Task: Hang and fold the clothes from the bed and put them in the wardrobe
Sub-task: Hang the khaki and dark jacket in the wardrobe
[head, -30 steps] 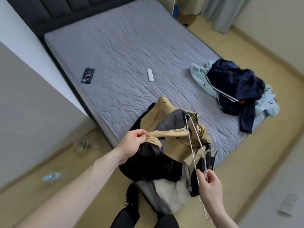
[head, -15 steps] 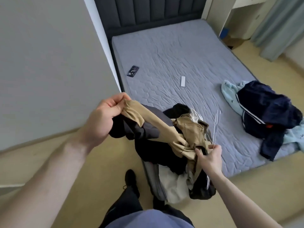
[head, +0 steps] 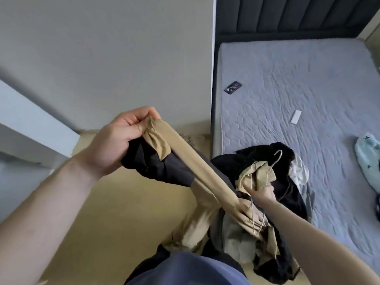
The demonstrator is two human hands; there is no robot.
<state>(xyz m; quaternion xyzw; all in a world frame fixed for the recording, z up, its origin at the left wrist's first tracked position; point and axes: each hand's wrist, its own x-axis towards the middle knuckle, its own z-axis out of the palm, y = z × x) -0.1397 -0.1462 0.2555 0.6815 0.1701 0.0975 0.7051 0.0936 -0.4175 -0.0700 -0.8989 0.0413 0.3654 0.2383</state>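
My left hand (head: 115,140) grips one end of a tan and black garment (head: 197,182) and holds it stretched out over the floor. Its other end bunches at the bed's near corner, where my right hand (head: 264,194) is closed on a thin wire hanger (head: 267,173) and the cloth around it. The hanger's hook points up; its lower wires hang below my wrist. Under the garment lie more dark and white clothes (head: 296,173). A light blue garment (head: 368,159) lies at the bed's right edge.
The grey quilted mattress (head: 287,79) carries a dark phone (head: 233,87) and a small white remote (head: 295,117). A dark padded headboard (head: 287,15) stands behind. A grey wall (head: 102,58) fills the left. The floor (head: 123,223) is yellowish.
My left hand has pulled the tan end of the garment further up and left, drawing it taut. My view has swung left, so the navy pile has left the frame.
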